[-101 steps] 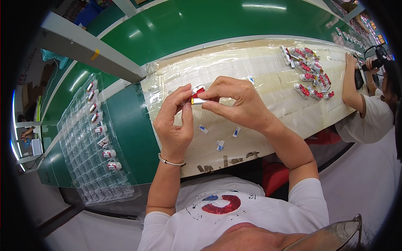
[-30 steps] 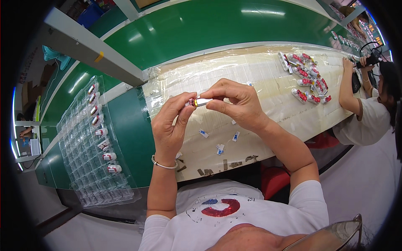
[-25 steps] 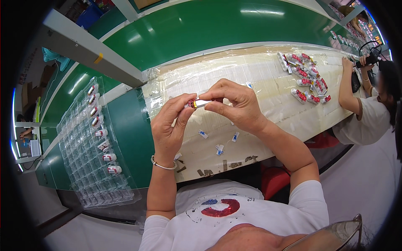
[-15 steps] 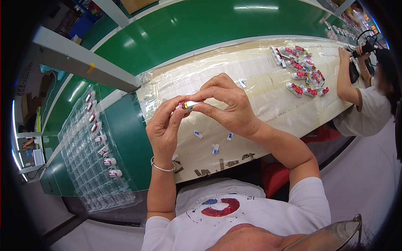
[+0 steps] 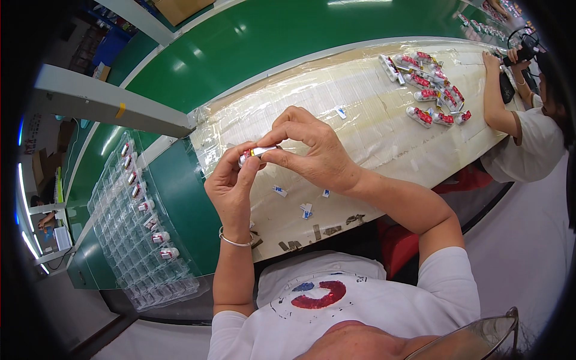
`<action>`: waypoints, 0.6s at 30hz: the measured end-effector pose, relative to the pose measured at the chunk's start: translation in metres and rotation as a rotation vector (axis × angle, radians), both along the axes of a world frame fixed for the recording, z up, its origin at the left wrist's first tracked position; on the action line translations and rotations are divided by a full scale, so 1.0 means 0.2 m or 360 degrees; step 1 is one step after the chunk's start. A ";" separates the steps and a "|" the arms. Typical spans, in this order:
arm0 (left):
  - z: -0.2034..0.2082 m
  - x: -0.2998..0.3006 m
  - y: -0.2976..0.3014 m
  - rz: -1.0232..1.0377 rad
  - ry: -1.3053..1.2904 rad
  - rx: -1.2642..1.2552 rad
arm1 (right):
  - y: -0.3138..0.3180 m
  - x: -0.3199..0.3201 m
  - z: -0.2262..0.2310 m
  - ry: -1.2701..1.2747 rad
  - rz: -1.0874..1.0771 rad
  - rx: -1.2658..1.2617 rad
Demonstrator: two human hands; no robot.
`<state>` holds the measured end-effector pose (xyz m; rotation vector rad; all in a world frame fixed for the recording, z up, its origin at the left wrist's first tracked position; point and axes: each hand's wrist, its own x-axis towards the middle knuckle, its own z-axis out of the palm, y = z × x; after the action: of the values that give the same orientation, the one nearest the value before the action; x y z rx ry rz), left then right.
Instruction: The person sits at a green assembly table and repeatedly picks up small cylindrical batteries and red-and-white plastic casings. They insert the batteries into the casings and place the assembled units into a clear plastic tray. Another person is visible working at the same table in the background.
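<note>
Standing beside the bench, I see the person's left hand (image 5: 231,186) and right hand (image 5: 312,150) raised together above the near edge of the plastic-wrapped worktop (image 5: 372,120), both pinching one small cylindrical part (image 5: 258,152), pale with a red end: the left fingers curl around the red end, the right thumb and fingers close on the other end. A thin bracelet (image 5: 235,241) circles the left wrist. Just under the hands, a few small white-and-blue tabs (image 5: 306,208) lie scattered on the worktop, with dark marks near its front edge. To the left, on the green table (image 5: 180,192), a clear blister tray (image 5: 141,234) sits with a row of red-and-white parts in one column of its pockets. Farther along the worktop to the right, a loose heap of red-and-white parts (image 5: 429,90) lies beside another person's forearm (image 5: 498,102), which rests on the far end of the surface.
</note>
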<state>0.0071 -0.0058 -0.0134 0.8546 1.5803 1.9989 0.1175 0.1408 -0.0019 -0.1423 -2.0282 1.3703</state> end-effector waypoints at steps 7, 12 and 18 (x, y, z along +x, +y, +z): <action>-0.05 -0.02 0.00 0.0100 -0.0230 0.0069 | -0.03 -0.02 -0.01 0.0058 0.0039 -0.0132; -0.01 -0.01 0.02 0.0079 -0.0282 0.0227 | -0.05 -0.03 -0.02 0.0213 0.0070 -0.0290; -0.02 0.00 0.02 0.0081 -0.0151 0.0272 | -0.06 -0.02 -0.02 0.0191 0.0046 -0.0374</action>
<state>0.0075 -0.0027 -0.0169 0.7761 1.4079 2.2015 0.1135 0.1278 -0.0051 -0.1307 -1.7739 1.5942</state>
